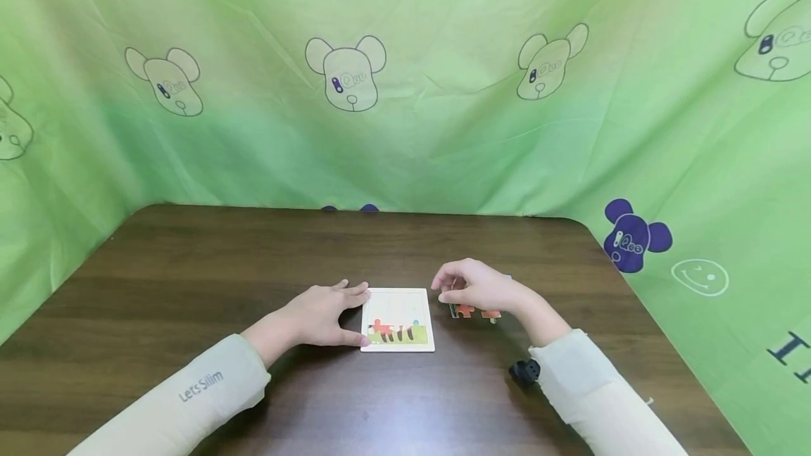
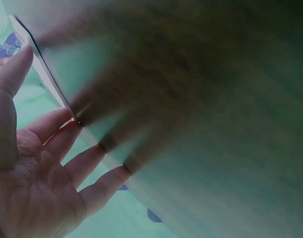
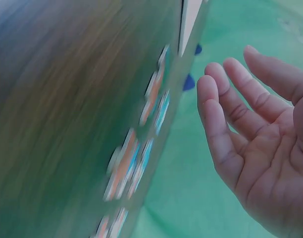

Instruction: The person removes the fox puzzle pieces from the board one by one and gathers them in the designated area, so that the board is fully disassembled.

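Observation:
A square white puzzle board [image 1: 398,302] lies flat on the table, its lower strip filled with green, red and brown-striped pieces. My left hand [image 1: 326,312] steadies it at the left side, thumb and fingertips touching its edge, as the left wrist view [image 2: 47,163] also shows. Right of the board, loose jigsaw pieces [image 1: 464,311] lie partly covered by my right hand [image 1: 484,286]. That hand hovers above them with loosely bent fingers; in the right wrist view the hand [image 3: 260,134] holds nothing, and several pieces [image 3: 123,161] lie on the table apart from it.
The brown wooden table [image 1: 253,245] spreads around the board. A green curtain [image 1: 443,139] with printed bear heads hangs behind and beside it. At the right sleeve's cuff sits a small black object [image 1: 524,372].

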A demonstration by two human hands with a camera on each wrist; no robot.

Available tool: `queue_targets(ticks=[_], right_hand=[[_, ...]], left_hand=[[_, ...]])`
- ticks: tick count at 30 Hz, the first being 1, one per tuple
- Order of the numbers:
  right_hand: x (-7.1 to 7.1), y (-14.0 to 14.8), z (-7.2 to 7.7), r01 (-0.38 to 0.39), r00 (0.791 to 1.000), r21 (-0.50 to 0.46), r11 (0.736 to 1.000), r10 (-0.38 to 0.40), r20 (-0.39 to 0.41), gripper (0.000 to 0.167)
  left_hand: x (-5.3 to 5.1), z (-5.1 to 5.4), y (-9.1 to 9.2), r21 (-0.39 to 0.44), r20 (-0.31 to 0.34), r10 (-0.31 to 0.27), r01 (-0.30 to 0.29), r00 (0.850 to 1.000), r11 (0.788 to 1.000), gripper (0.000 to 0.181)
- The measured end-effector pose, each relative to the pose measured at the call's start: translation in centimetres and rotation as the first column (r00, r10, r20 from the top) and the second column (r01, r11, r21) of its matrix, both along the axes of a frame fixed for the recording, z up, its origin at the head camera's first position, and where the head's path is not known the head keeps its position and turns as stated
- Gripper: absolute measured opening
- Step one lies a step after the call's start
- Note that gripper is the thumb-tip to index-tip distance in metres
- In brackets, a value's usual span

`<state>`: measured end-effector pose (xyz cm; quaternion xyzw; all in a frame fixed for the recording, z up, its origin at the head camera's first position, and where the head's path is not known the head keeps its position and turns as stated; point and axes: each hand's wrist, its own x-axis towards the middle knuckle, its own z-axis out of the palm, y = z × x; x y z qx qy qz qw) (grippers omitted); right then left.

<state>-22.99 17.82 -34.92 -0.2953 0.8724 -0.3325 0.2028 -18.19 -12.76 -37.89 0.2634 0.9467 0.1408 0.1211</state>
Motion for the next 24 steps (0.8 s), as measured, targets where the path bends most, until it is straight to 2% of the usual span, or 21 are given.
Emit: queue_targets(ticks=[2,9,18,24], right_hand=[[0.1,-0.9,0.0,-0.015,1.0,0.003,1.0,0.014,0.016,0.017],[-0.1,-4.2,0.2,-0.148,0.985,0.027,0.989,0.15,-0.086,0.017],[0.3,-7.3,-0.5,-0.252,0.968,0.078,0.965,0.253,-0.004,0.021],[0.8,-8.4,-1.1,-0.276,0.961,0.08,0.958,0.275,0.015,0.02]], left_hand=[[0.0,0.0,0.1,-0.002,0.006,0.001,-0.001,1.0,1.0,0.081],[-0.1,0.2,0.2,-0.009,0.009,0.009,-0.009,1.0,1.0,0.079],[0.1,0.1,0.0,0.01,0.004,0.01,-0.01,1.0,1.0,0.079],[0.0,-0.1,-0.1,0.026,-0.006,0.001,-0.001,1.0,1.0,0.079]])
